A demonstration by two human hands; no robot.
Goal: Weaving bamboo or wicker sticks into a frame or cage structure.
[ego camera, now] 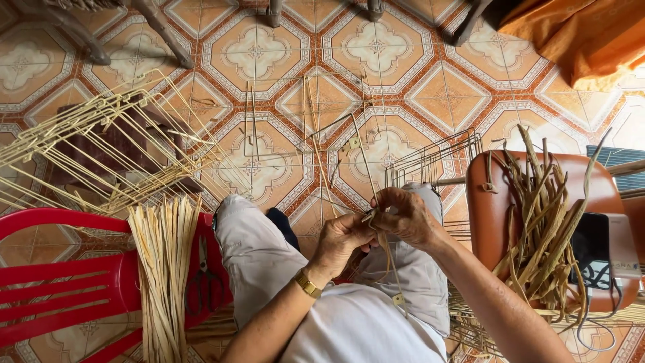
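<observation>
Left hand: curled closed, pinching a pale fibre strand above the lap.
Right hand: fingers closed on the same strand, touching the left hand.
Red chair: left of lap, bearing pale strips and scissors.

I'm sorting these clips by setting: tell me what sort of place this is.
Probably a home or small workshop used for hand weaving. The patterned tile floor looks domestic; a bundle of pale strips lies on a red plastic chair, and both hands work strands over a wire frame.
</observation>
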